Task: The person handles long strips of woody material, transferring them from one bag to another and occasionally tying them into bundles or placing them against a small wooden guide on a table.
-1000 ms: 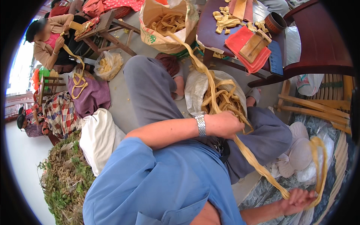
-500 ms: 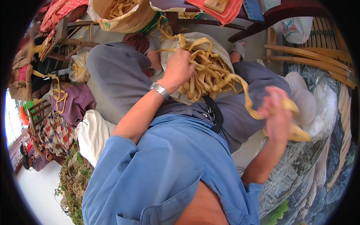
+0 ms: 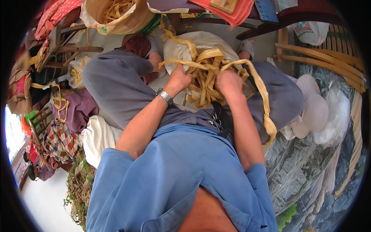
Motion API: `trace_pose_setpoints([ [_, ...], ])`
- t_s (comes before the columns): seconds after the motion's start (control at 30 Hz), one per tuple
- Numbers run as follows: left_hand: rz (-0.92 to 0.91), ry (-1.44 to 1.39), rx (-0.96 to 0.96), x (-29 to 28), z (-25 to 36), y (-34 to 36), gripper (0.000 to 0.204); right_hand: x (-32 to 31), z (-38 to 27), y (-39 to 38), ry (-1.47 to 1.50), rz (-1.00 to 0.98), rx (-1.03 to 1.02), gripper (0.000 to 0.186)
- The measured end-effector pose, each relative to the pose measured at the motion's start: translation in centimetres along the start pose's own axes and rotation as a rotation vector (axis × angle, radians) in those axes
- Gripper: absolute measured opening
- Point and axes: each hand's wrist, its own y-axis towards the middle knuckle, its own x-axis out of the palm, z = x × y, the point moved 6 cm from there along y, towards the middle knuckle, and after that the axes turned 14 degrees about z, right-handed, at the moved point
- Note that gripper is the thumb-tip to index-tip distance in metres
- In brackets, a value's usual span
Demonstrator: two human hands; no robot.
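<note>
A tangled heap of long yellow-brown, flat fibre strips [image 3: 210, 79] fills the mouth of a whitish sack [image 3: 176, 50] between my knees. My left hand [image 3: 180, 78], with a metal watch on the wrist, is closed at the heap's left side; one strip runs out just above its thumb. My right hand [image 3: 230, 82] reaches into the heap's right side, its fingers curled and partly hidden among the strips. From beside it a strip [image 3: 262, 89] arches over my right thigh and hangs down in a thicker, folded end.
A large woven sack [image 3: 133, 19] of similar strips stands at the far left, near a wooden stool [image 3: 73, 48]. A dark red table edge [image 3: 170, 4] crosses the far side. Slatted wood [image 3: 309, 52] and clear plastic sheeting [image 3: 301, 166] lie at right. Another person sits at the far left.
My right hand has come in from the right side to the heap, leaving the strip draped over my right thigh. My left hand has moved slightly down and left.
</note>
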Motion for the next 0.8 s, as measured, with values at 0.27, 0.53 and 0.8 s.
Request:
trace_pose_setpoints([
  [0.27, 0.338, -0.953, -0.195, -11.8, 2.1, 4.8, 0.022, -2.2, 9.8, 5.2, 0.211, 0.207, 0.315, 0.048],
  [0.53, 0.329, -0.644, -0.273, -8.9, -1.2, 3.9, 0.032, 1.0, 6.1, 6.6, -0.233, -0.126, -0.022, 0.058],
  [0.8, 0.164, -0.372, -0.242, -4.6, 0.6, -1.0, 0.046, 1.5, 7.3, 8.5, 0.475, -0.05, 0.312, 0.063],
])
